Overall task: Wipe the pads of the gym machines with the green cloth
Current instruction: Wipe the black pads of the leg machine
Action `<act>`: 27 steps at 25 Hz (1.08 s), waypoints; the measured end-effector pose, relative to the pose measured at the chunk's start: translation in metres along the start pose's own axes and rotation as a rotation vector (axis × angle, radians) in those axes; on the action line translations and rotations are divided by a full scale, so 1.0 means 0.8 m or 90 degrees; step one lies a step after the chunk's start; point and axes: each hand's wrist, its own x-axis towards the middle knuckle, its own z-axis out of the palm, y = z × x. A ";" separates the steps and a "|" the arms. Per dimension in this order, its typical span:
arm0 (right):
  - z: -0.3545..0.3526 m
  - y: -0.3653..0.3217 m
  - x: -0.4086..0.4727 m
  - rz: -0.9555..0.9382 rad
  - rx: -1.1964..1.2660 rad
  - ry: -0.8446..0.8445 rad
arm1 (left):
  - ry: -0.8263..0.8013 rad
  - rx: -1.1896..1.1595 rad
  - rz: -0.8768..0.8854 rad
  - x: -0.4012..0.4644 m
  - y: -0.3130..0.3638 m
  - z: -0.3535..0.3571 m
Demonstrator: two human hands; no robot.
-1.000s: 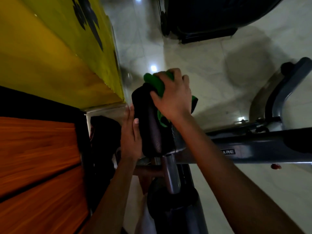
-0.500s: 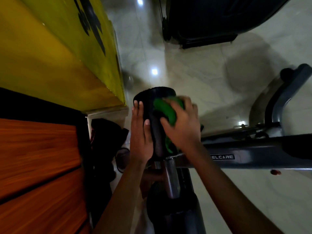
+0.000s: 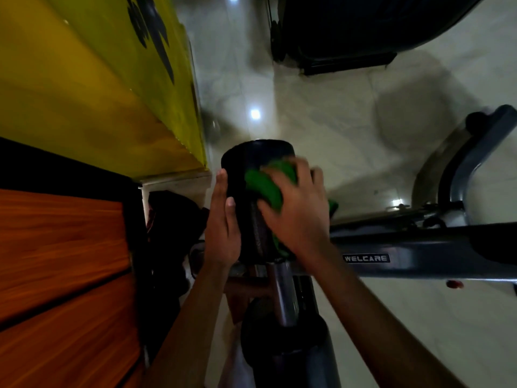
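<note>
Both hands work: our left hand (image 3: 223, 228) lies flat, steadying the roller pad (image 3: 253, 197); our right hand (image 3: 296, 208) clutches the green cloth (image 3: 264, 186), rubbing.

Read "WELCARE" in pale capitals on a small dark label (image 3: 366, 258), fixed to the grey machine beam (image 3: 436, 252); nothing else legible.

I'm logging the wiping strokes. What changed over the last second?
The right hand slid the green cloth from the black roller pad's far end down its side, toward the frame. The left hand stays flat against the pad's other side.
</note>
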 end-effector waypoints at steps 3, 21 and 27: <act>0.001 -0.004 0.076 0.066 0.034 -0.042 | -0.006 0.018 -0.004 -0.002 0.001 -0.002; -0.201 -0.022 0.018 0.008 0.188 -0.100 | -0.020 0.203 0.109 -0.024 0.228 -0.071; -0.353 -0.069 0.008 -0.012 0.227 -0.033 | -0.024 0.219 0.236 -0.032 0.385 -0.118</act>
